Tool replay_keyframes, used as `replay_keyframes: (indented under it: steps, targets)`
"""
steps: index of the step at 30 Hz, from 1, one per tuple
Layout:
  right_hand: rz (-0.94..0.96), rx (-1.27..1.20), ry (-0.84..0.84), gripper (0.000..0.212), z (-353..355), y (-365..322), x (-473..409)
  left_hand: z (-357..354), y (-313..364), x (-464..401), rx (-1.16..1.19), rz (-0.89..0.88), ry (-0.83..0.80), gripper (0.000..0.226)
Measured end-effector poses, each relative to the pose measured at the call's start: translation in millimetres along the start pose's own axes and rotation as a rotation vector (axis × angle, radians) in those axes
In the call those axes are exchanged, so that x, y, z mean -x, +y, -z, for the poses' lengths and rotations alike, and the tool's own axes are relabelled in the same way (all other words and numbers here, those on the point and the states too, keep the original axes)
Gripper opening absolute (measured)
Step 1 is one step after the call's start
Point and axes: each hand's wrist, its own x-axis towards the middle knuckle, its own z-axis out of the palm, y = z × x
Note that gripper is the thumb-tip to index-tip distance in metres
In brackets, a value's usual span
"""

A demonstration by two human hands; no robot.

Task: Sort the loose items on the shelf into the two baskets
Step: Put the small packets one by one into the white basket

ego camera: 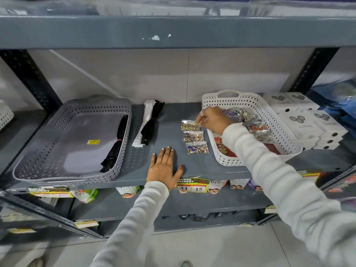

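Note:
On the grey shelf point(169, 135) stand two baskets. The grey basket point(48, 160) on the left holds one black zipper bundle point(115, 145). The white basket point(269, 120) on the right holds several jewellery packets. Between them lie a white and black zipper bundle point(149, 122) and three clear jewellery packets in a column: gold point(189, 125), purple point(193, 136), blue point(197, 148). My right hand point(213, 120) pinches the upper right corner of the gold packet, which still lies on the shelf. My left hand point(163, 168) rests flat on the shelf's front edge, fingers spread.
White boxes point(306, 120) are stacked to the right of the white basket. A dark perforated upright point(28, 79) stands at the back left, another at the back right. Price tags point(192, 185) hang on the shelf's front lip, with pouches on the shelf below.

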Motion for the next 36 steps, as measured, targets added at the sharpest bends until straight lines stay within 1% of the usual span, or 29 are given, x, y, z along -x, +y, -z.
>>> replay_keyframes:
  steps: [2, 4, 6, 8, 9, 11, 14, 17, 20, 22, 24, 26, 29, 31, 34, 36]
  targets:
    - [0.002, 0.092, -0.104, 0.027, -15, -9, 4, 0, 0, 0, 0.005, 0.002, 0.001, 0.072]
    - [-0.054, 0.186, -0.192, 0.028, -30, -11, 10, 1, 1, 1, 0.012, 0.005, 0.004, 0.075]
    - [-0.068, 0.328, -0.254, 0.018, -41, -12, 17, 1, 1, 2, 0.019, 0.009, 0.007, 0.074]
    - [-0.054, 0.409, -0.268, 0.012, -49, -13, 23, 1, 1, 2, 0.019, 0.016, 0.009, 0.075]
    - [-0.032, 0.439, -0.259, 0.012, -50, -14, 26, 1, 1, 2, 0.013, 0.019, 0.012, 0.079]
    - [-0.018, 0.457, -0.232, 0.02, -52, -14, 27, 1, 1, 1, 0.004, 0.023, 0.024, 0.092]
    - [-0.03, 0.347, -0.213, 0.023, -47, -12, 27, -1, 2, 1, 0.006, 0.02, 0.037, 0.096]
    - [-0.032, 0.129, -0.105, 0.025, -22, -13, 24, 0, 2, 2, 0.022, 0.019, 0.05, 0.095]
    - [-0.03, -0.041, 0.061, 0.016, 18, -10, 29, 1, 2, 2, 0.017, 0.017, 0.041, 0.086]
    - [-0.063, -0.068, 0.15, 0.014, 45, 0, 34, 1, 2, 3, 0.016, 0.014, 0.035, 0.075]
    - [-0.14, 0.024, 0.178, 0.018, 61, 16, 36, 2, 2, 3, 0.026, 0.009, 0.038, 0.073]
    - [-0.229, 0.154, 0.097, 0.026, 64, 33, 38, 1, 2, 3, 0.028, 0.003, 0.033, 0.073]
    - [-0.332, 0.282, -0.132, 0.016, 44, 51, 43, 1, 2, 2, 0.028, 0.001, 0.04, 0.072]
    - [-0.352, 0.323, -0.248, 0.019, 27, 57, 44, 1, 2, 3, 0.014, 0.003, 0.036, 0.073]
    - [-0.32, 0.275, -0.311, 0.021, 11, 61, 39, 1, 2, 3, 0.013, 0.014, 0.032, 0.082]
    - [-0.305, 0.21, -0.304, 0.019, 9, 61, 36, 1, 2, 3, 0.023, 0.017, 0.038, 0.088]
